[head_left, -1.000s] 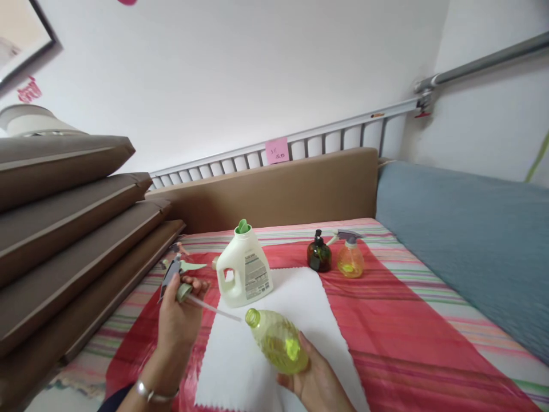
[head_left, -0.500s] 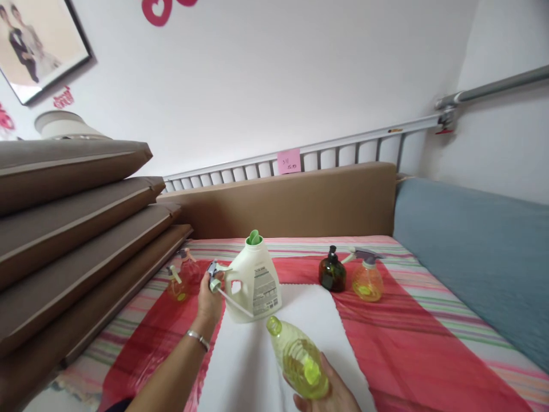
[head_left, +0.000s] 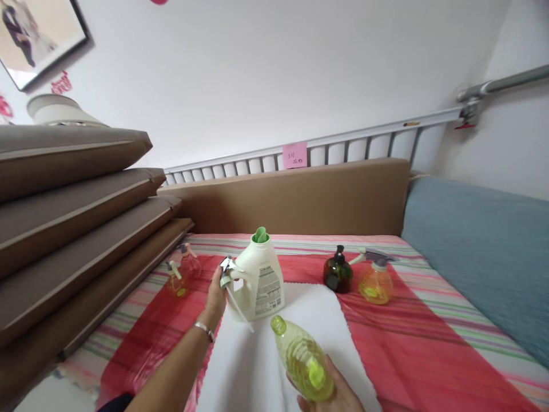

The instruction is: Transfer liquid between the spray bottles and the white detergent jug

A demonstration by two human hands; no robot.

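My left hand (head_left: 215, 297) is closed on a spray trigger head (head_left: 226, 273), its thin white dip tube slanting down to the right. Just beyond it stands a large cream detergent jug (head_left: 266, 280) with a green spout in its uncapped neck. My right hand (head_left: 337, 390) grips a yellow-green clear bottle (head_left: 302, 357) near its base. That bottle is tilted, with its open neck pointing up and left toward the jug, and some liquid seems to be inside. Both jug and bottle are over a white cloth (head_left: 261, 366).
A dark pump bottle (head_left: 337, 272) and an orange-tinted spray bottle (head_left: 376, 283) stand to the right. Two small spray bottles, one yellowish (head_left: 176, 281) and one pink (head_left: 189, 263), stand left, beside stacked brown cushions (head_left: 86, 229). A brown padded board (head_left: 291, 200) closes off the back.
The spray head in my left hand has turned, so its tube hangs more steeply. The view has shifted slightly; my right hand still holds the bottle tilted.
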